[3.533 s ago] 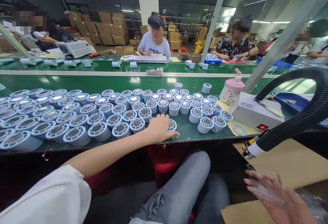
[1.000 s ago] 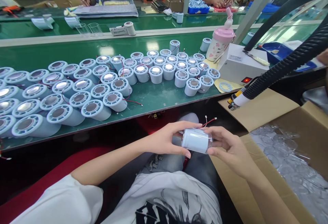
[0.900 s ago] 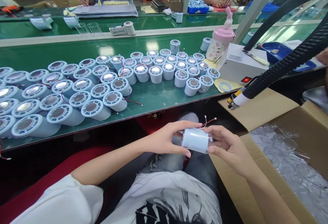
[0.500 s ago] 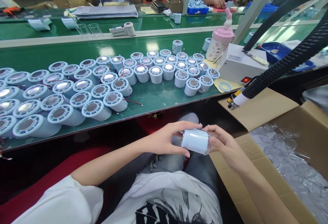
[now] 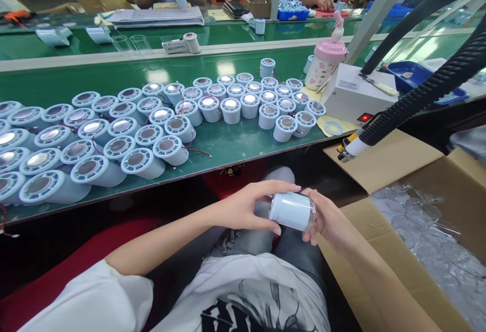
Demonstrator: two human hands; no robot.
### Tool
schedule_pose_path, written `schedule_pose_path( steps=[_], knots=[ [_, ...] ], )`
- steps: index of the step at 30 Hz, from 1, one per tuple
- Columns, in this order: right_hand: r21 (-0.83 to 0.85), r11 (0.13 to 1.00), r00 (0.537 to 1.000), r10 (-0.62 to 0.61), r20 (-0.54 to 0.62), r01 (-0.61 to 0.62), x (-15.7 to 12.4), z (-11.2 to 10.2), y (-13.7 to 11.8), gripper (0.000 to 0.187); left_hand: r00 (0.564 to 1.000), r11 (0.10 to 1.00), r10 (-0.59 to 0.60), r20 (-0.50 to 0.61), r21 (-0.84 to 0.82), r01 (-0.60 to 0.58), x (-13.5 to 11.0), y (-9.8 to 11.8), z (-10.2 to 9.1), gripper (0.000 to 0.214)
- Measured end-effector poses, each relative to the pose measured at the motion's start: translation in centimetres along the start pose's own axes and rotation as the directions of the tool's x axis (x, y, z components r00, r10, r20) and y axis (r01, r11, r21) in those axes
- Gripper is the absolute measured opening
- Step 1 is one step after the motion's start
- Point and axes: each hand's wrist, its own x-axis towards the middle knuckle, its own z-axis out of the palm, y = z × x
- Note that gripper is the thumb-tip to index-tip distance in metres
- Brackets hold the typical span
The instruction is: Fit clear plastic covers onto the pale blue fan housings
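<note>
Hidden ends, cropped edges, unreadable print

The right end of the pale cylinder (image 5: 291, 211) is covered by the right hand (image 5: 329, 220), so what sits there cannot be told; the left hand (image 5: 248, 209) hides its other end. Far left of the left hand, the rows of cylinders on the table (image 5: 56, 134) run off the picture's edge. Right of the right hand, the cardboard box (image 5: 410, 251) is cropped. Beyond both hands, the white box's (image 5: 355, 94) label is too small to read.
</note>
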Motion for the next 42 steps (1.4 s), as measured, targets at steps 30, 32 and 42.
schedule_pose_path(
  steps=[30, 32, 42],
  knots=[
    [-0.486, 0.605, 0.767, -0.584, 0.267, 0.630, -1.2, -1.6, 1.5, 0.055, 0.968, 0.935, -0.249, -0.014, -0.263, 0.237, -0.2, 0.3, 0.2, 0.061],
    [-0.277, 0.805, 0.851, -0.483, 0.207, 0.524, -1.2, -1.4, 1.6, 0.051, 0.972, 0.941, -0.237, 0.001, -0.248, 0.230, -0.1, 0.4, 0.2, 0.069],
    [-0.473, 0.717, 0.849, -0.508, 0.150, 0.512, -1.0, -2.2, 2.0, 0.041, 0.936, 0.823, -0.339, 0.098, -0.451, 0.346, -0.2, -0.6, 0.0, 0.076]
  ],
)
